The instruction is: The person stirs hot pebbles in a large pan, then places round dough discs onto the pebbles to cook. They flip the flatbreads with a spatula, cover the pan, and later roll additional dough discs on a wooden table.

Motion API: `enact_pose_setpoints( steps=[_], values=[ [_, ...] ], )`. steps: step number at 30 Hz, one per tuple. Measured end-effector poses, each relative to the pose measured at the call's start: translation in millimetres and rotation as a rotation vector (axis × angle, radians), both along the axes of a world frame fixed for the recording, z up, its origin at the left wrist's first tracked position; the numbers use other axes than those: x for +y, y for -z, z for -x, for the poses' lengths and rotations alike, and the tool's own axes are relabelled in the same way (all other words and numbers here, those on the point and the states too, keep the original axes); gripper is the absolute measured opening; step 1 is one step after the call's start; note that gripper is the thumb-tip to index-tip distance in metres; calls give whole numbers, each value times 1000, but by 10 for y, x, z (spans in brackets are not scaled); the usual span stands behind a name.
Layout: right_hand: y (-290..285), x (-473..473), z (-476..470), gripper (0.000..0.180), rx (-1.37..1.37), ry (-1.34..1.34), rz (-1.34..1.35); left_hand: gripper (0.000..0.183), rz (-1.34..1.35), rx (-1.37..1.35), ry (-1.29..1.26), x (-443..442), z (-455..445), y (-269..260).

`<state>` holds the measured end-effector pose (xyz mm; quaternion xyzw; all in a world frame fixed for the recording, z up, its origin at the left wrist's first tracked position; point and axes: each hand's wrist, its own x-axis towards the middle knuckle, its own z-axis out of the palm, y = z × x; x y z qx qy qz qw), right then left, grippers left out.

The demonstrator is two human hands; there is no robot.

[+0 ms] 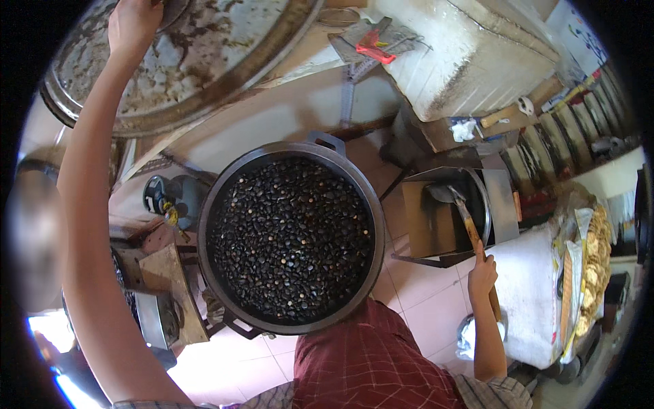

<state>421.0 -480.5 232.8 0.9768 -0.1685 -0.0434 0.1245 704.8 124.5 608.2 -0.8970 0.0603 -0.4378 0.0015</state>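
A wide black metal pan (pixel 204 240) stands before me, holding many small dark stones (pixel 291 230) with a few pale round bits among them. At the top left, my left hand (pixel 135 25) is closed on the edge of a dark round object (pixel 173 11), mostly cut off by the picture's rim, above a large stained metal tray (pixel 204 102). My right hand (pixel 482 276) grips the wooden handle of a shovel (pixel 470 225) at the right. The shovel's metal blade is over a dark round container set by a piece of cardboard (pixel 429 220).
Left of the pan are a gas cylinder (pixel 191 199) and a small wooden stool or stand (pixel 179 296). A red-handled tool (pixel 375 48) lies on the worktop beside a dirty white foam box (pixel 475 56). Bagged yellowish food pieces (pixel 592 266) lie on a white box (pixel 526 291) at right.
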Motion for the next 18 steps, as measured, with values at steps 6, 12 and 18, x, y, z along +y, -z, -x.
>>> enact_pose_setpoints(
  steps=[6, 12, 18],
  values=[
    [52, -405, -316, 81, -159, -236, 32, 24, -105, 40, 123, -303, 1234, 629],
    [243, -629, -366, 90, -160, -274, 5, 24, 303, 556, 52, -821, 2245, 2384],
    [188, -700, -377, 85, -144, -269, -93, 17, 312, 906, -153, -815, 2257, 3690]
  ],
)
